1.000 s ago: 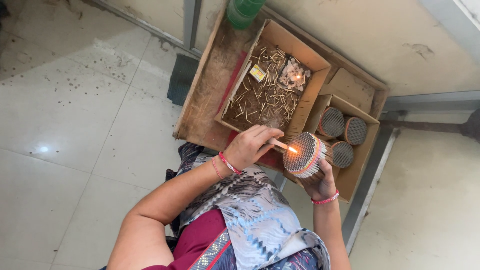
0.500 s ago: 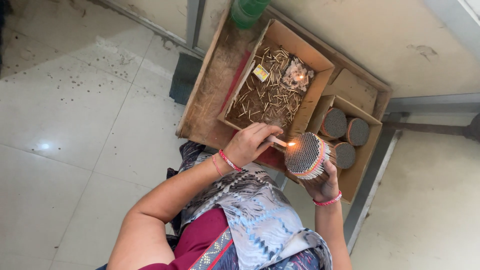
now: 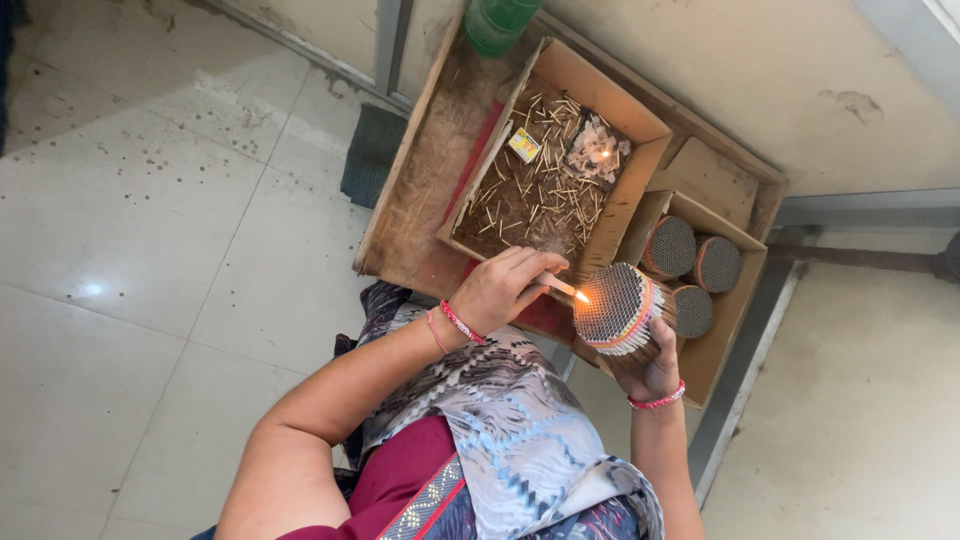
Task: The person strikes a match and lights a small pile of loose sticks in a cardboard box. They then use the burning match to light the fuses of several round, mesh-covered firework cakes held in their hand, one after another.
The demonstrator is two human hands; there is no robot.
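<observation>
Leftward, bare floor is left open; against the tray edge, a burning stick is pinched by the left hand, its flame touching the bundle gripped by the right hand

Bright, even daylight and a sharp picture throughout.
A small glare spot shines on the pale floor tiles, soft shadows sit under the wooden tray, and a little flame glows orange; the top left corner falls dark.
</observation>
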